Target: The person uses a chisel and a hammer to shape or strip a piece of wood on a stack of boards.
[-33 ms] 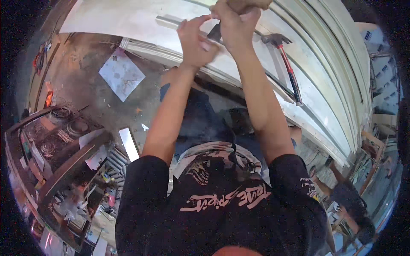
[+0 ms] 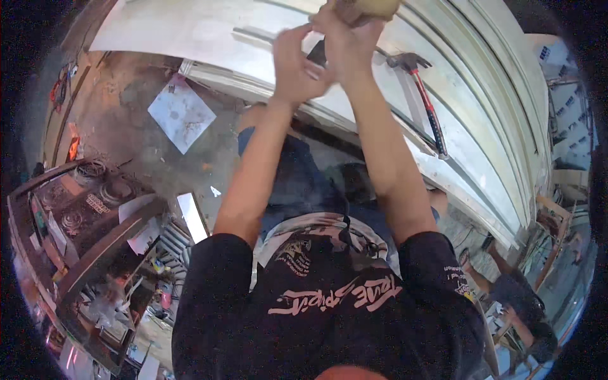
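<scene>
My right hand (image 2: 345, 47) is at the top edge of the view, closed around a tan, rounded thing (image 2: 367, 9) that is partly cut off. Close beside it, my left hand (image 2: 296, 66) has its thumb and fingers apart, the fingertips near or touching the right hand. Between the two hands shows a small dark piece (image 2: 318, 53); whether it is held or lies on the surface I cannot tell. Both hands are over a stack of long pale boards (image 2: 171, 28). A claw hammer (image 2: 425, 101) with a red and black handle lies on the boards to the right.
A white sheet (image 2: 182, 114) lies on the floor at left. Lower left stands a dark, dusty cabinet-like frame (image 2: 111, 234) with clutter around it. A white strip (image 2: 192, 216) lies near my left arm. At lower right is another person (image 2: 516, 297) in dark clothes.
My left hand has shifted slightly right, closer to the right hand. The tan thing has turned a little in my right hand. The hammer has stayed put.
</scene>
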`<action>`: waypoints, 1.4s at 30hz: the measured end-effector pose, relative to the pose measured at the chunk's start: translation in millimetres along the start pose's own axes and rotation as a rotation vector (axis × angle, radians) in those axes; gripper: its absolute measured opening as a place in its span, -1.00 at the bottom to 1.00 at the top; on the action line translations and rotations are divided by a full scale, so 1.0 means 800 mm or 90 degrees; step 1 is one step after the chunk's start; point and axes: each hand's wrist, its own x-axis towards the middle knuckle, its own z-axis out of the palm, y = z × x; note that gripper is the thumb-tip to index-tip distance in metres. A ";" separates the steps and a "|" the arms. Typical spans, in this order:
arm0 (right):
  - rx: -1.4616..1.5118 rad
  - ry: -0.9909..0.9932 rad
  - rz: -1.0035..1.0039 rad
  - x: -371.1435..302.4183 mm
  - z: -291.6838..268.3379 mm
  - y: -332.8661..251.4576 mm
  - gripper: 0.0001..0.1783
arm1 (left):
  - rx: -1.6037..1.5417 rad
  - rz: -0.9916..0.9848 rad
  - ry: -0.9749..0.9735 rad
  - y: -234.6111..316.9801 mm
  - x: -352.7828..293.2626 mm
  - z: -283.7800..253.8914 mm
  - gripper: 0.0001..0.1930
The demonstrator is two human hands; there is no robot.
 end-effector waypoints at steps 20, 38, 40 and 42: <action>-0.298 -0.154 0.002 0.010 -0.053 -0.013 -0.64 | -0.030 -0.156 0.021 0.009 0.007 0.060 -0.87; -0.560 -0.151 0.465 -0.004 -0.227 -0.138 -0.65 | -0.140 -0.163 0.082 0.022 0.017 0.051 -0.88; -0.525 -0.119 0.236 0.017 -0.178 -0.187 -0.68 | -0.142 -0.164 0.084 0.023 0.024 0.049 -0.89; -0.410 -0.101 0.056 0.040 -0.139 -0.242 -0.72 | -0.134 -0.174 0.072 0.025 0.022 0.042 -0.89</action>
